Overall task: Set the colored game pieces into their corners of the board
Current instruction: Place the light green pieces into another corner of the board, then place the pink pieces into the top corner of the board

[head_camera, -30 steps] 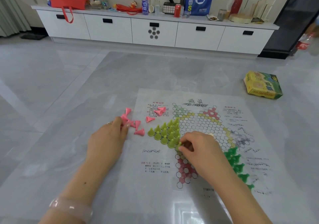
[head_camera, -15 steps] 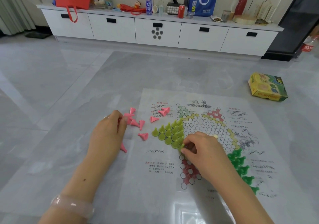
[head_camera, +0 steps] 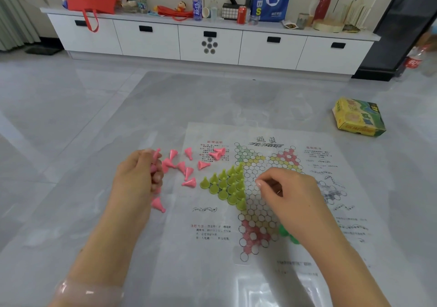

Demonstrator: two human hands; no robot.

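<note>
Left hand (head_camera: 138,179) curls round pink pieces (head_camera: 155,162); right hand (head_camera: 287,194) hovers over the board (head_camera: 257,202), fingertips pinched, holding nothing visible. Blue bag (head_camera: 270,2) reads "TBS".

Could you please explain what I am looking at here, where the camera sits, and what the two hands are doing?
No robot here: a person wears one camera on the head, looking down at their own hands. On the table lies a paper game board. Yellow-green pieces stand in its left corner; pink pieces lie loose beside the board. The left hand holds a few pink pieces. The right hand hovers over the board, fingers curled; I see nothing in it. A yellow box sits farther away.
</note>
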